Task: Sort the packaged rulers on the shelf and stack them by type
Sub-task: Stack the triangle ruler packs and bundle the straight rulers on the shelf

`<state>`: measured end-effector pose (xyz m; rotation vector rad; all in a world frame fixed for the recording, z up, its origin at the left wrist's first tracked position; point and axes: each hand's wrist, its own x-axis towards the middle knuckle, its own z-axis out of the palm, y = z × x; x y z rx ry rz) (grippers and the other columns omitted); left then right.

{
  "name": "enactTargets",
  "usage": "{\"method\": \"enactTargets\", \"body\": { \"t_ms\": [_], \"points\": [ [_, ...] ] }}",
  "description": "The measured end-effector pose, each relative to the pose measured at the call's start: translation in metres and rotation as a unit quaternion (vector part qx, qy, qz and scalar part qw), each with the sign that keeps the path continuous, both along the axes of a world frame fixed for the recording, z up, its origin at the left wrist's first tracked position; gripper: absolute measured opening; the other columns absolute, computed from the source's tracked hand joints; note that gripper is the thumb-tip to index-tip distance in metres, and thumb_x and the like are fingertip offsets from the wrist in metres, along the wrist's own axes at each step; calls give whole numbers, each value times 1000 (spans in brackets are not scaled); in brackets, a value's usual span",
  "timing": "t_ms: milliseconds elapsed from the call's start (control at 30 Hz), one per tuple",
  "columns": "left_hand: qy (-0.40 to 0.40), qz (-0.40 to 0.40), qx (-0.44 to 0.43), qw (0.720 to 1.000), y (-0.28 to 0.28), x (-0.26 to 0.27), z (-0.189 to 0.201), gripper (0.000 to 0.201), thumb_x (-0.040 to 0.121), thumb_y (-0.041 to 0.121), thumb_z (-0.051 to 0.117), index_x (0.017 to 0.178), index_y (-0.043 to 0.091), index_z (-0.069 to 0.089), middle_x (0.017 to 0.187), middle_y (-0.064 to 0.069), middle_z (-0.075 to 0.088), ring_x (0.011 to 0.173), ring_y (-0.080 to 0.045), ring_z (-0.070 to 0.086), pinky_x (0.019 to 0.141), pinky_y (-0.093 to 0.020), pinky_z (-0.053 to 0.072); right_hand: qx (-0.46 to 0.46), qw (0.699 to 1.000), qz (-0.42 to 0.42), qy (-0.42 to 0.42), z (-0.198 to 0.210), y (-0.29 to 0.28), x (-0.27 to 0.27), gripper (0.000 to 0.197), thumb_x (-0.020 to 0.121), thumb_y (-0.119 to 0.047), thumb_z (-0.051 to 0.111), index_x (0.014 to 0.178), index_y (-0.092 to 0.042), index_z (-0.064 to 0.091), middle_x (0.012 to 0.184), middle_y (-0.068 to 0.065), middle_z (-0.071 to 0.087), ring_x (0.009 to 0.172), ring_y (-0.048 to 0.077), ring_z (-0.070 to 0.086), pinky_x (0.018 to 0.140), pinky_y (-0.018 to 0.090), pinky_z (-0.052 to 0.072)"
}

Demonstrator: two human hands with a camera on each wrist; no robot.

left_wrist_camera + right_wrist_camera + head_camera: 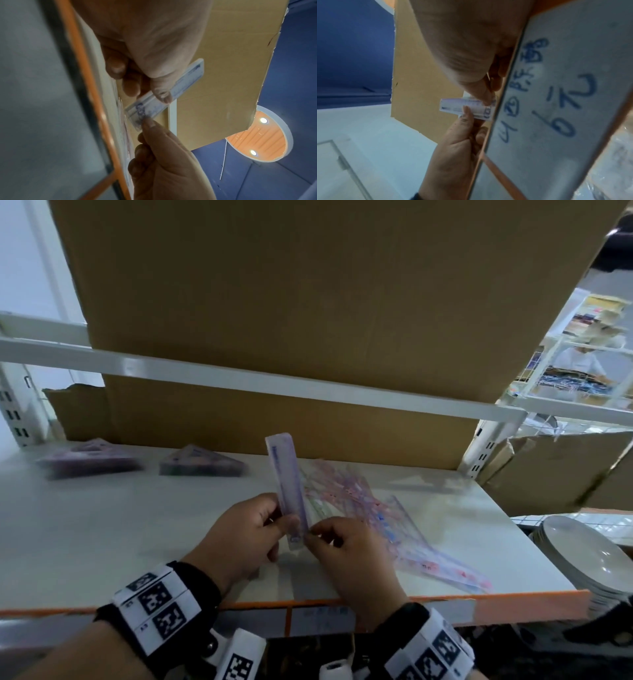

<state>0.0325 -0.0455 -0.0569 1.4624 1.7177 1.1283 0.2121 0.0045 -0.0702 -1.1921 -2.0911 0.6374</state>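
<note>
Left hand [239, 537] at lower centre of the head view gripped a straight packaged ruler [289, 484], thumb and curled fingers clamped on its lower part, ruler standing near upright above the white shelf [137, 525]. Right hand [346, 556] just right of it pinched the ruler's bottom end between thumb and forefinger, other fingers curled. Behind the hands, centre to lower right of frame, a loose pile of packaged rulers [383, 518] lay fanned on the shelf. Farther back, upper left of the shelf, two stacks of packaged triangle rulers [202, 463] sat well apart from the pile, blurred. Cardboard boxes [291, 302] filled the back; stacked plates [589, 556] at right edge.
</note>
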Motion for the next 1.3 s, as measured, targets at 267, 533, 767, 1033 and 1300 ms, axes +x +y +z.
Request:
{"method": "enactTargets", "body": {
  "t_ms": [267,533,767,1033,1300],
  "points": [
    [131,-65,15,989,0,3,-2,18,98,39,52,104,23,59,90,0,65,79,-15,60,73,-41,53,133,979,73,-136,-4,-9,-7,33,95,-38,42,95,-20,70,82,5,61,83,26,56,66,36,38],
    [134,-67,18,989,1,-2,-9,20,93,53,52,98,34,58,86,15,67,77,2,60,71,-28,54,83,986,-59,-132,48,30,39,14,83,-41,55,79,-31,65,71,-13,65,63,4,57,54,24,42],
    [140,-85,28,986,0,-2,-6,22,94,53,50,102,35,59,89,12,68,79,-5,62,72,-35,55,-168,883,-132,-419,72,141,94,37,84,-46,71,83,-10,72,78,1,72,68,15,65,60,26,52],
    [120,-94,16,988,-1,0,-5,20,96,49,51,108,35,60,96,14,70,85,-4,64,79,-38,55,-229,832,-78,-500,51,170,95,40,68,-56,66,50,-20,65,53,-7,66,47,10,60,56,22,46],
    [118,-86,12,989,-1,0,-4,18,95,50,53,106,37,60,92,16,70,82,0,64,76,-34,56,-164,832,-158,-505,39,179,133,65,60,-83,60,68,-18,67,71,-2,68,73,19,65,72,29,52]
  ]
}}
